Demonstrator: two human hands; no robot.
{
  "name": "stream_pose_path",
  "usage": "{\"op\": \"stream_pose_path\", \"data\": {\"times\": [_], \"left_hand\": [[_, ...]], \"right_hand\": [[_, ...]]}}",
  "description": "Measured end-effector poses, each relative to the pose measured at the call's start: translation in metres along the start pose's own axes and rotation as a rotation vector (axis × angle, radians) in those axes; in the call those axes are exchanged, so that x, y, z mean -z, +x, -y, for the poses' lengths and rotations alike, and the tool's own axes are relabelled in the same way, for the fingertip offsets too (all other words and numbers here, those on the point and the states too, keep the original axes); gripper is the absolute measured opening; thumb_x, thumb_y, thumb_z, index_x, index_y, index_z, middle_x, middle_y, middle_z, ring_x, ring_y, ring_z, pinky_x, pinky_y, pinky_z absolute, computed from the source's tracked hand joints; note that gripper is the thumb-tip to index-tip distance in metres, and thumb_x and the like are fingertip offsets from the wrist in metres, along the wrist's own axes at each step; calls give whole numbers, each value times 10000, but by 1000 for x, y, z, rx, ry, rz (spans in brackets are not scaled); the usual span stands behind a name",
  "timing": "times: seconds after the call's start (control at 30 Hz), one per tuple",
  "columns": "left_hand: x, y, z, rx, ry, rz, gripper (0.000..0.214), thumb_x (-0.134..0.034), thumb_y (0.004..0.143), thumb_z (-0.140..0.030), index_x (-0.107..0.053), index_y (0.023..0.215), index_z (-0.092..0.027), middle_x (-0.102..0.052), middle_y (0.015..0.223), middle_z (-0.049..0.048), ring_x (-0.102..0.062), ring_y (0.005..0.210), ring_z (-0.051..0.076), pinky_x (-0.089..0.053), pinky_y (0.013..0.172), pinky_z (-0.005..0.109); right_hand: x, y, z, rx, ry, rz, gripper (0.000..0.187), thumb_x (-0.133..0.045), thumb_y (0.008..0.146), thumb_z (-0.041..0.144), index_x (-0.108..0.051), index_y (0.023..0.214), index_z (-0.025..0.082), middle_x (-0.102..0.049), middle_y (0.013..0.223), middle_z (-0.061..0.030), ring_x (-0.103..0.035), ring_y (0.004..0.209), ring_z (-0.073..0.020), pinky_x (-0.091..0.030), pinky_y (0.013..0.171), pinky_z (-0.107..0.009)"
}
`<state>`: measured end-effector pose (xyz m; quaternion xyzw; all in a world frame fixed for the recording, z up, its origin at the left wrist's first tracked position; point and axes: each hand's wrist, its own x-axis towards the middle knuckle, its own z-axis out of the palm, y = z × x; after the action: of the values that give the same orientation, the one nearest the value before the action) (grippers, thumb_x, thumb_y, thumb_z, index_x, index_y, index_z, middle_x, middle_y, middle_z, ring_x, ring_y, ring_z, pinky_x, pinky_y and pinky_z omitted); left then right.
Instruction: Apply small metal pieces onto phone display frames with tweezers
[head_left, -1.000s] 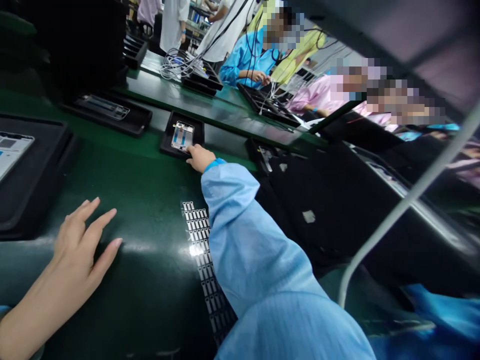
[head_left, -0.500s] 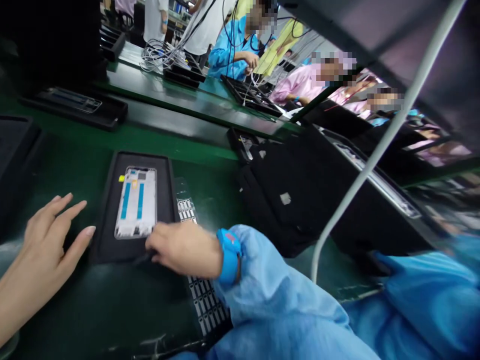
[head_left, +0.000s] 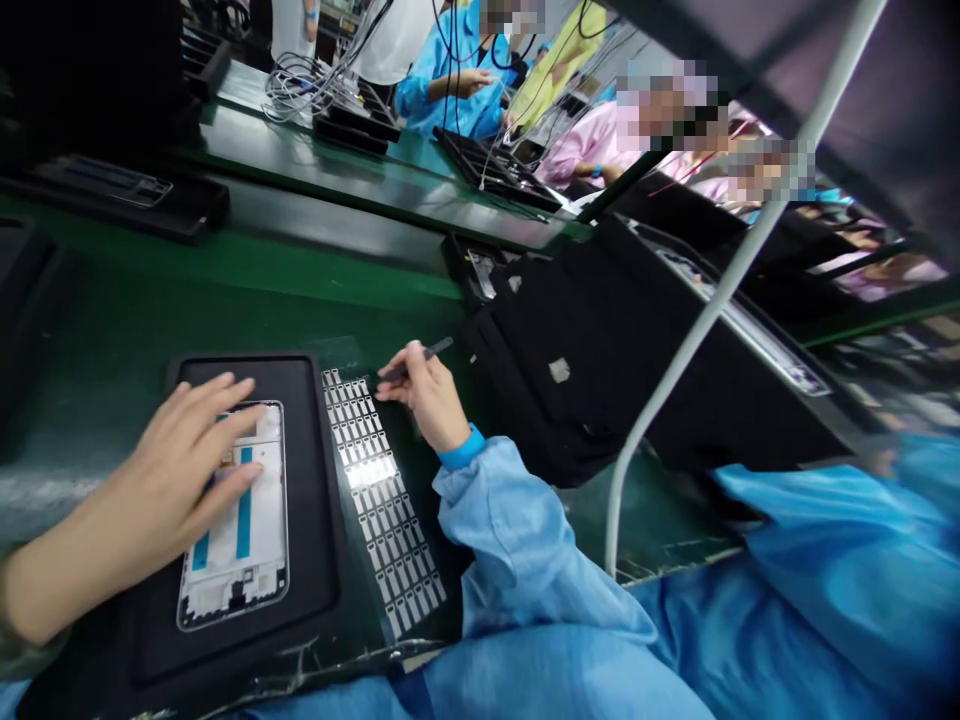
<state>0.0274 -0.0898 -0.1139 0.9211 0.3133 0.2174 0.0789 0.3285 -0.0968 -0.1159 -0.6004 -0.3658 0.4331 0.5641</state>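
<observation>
The head camera is showing a glossy dark green worktable [head_left: 262,310]. On it, a black rectangular tray [head_left: 313,520] with raised rim is lying. Just to its right, a long transparent sheet [head_left: 371,470] is carrying rows of small silver pieces [head_left: 386,548]. Inside the tray, a flat silver-white phone frame [head_left: 266,515] is resting. The bare left hand [head_left: 187,450] is spreading open fingers over it; I cannot tell whether they are touching. The bare right hand [head_left: 431,395] is gripping a thin dark tool [head_left: 439,348] near the sheet's far end.

Over the feed I have my left hand [head_left: 180,465] palm down, fingers [head_left: 229,428] loosely spread; my right hand [head_left: 435,405] pinches, its forearm [head_left: 517,530] slanting up leftward.
</observation>
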Motion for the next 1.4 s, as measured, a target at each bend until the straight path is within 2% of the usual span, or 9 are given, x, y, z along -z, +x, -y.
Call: {"op": "stream_pose_path", "data": {"times": [0.07, 0.17, 0.33, 0.47, 0.63, 0.77, 1.07, 1.23, 1.4], "left_hand": [[-6, 18, -15, -120, 22, 70, 459, -410, 1008, -432, -498, 1388, -192, -501, 1488, 125, -376, 1443, 311, -274, 1198, 586], [-17, 44, -39, -237, 58, 142, 463, -404, 1015, -455, -548, 1359, -182, -555, 1445, 132, -439, 1397, 316, -282, 1170, 621], [-37, 60, -58, -229, 91, 210, 435, -451, 1002, -436, -631, 1277, -152, -635, 1343, 159, -534, 1305, 339, -304, 1128, 667], [-41, 59, -58, -214, 91, 207, 425, -490, 984, -416, -643, 1259, -130, -628, 1350, 177, -524, 1318, 355, -338, 1110, 659], [-39, 59, -58, -212, 91, 214, 422, -437, 1002, -400, -648, 1235, -118, -647, 1322, 173, -540, 1295, 343, -351, 1101, 659], [-39, 60, -58, -211, 89, 218, 401, -459, 991, -384, -644, 1231, -120, -648, 1321, 166, -547, 1284, 342, -350, 1099, 661], [-41, 59, -59, -195, 79, 222, 385, -457, 993, -378, -632, 1237, -138, -637, 1345, 143, -526, 1306, 333, -335, 1112, 655], [-43, 59, -57, -192, 62, 215, 397, -448, 999, -373, -630, 1255, -131, -635, 1349, 143, -522, 1312, 335, -322, 1122, 658], [-46, 57, -56, -193, 17, 208, 402, -463, 994, -363, -625, 1261, -111, -631, 1343, 172, -515, 1316, 358, -302, 1121, 680]], "right_hand": [[-8, 7, -7, -17, 42, 2, 465, -756, 730, 593, -548, 864, 199, -661, 789, 20, -699, 656, -112, -616, 643, -244], [-18, 13, -13, -27, 8, 18, 420, -810, 696, 491, -551, 840, 193, -653, 737, 34, -728, 681, -130, -623, 636, -229], [-24, 22, -19, -54, -37, 16, 364, -805, 710, 442, -559, 793, 186, -639, 645, 43, -729, 625, -135, -603, 556, -193], [-23, 24, -18, -80, -43, 26, 339, -795, 725, 426, -567, 783, 183, -643, 612, 41, -730, 601, -138, -602, 542, -188], [-26, 22, -16, -88, -64, 56, 313, -792, 732, 406, -579, 784, 182, -652, 607, 38, -733, 599, -139, -601, 543, -180], [-28, 23, -16, -94, -50, 43, 297, -790, 741, 381, -574, 776, 180, -650, 592, 41, -728, 579, -135, -601, 524, -178], [-30, 29, -9, -219, 0, -25, 132, -680, 863, 194, -579, 784, 162, -663, 579, 20, -694, 497, -111, -566, 453, -149], [-33, 31, -8, -247, 9, -51, 128, -672, 876, 166, -586, 782, 152, -662, 568, 12, -676, 462, -110, -548, 412, -149], [-31, 30, -2, -261, 73, -23, 114, -619, 881, 85, -599, 790, 151, -665, 544, 18, -669, 462, -93, -550, 444, -128]]}}
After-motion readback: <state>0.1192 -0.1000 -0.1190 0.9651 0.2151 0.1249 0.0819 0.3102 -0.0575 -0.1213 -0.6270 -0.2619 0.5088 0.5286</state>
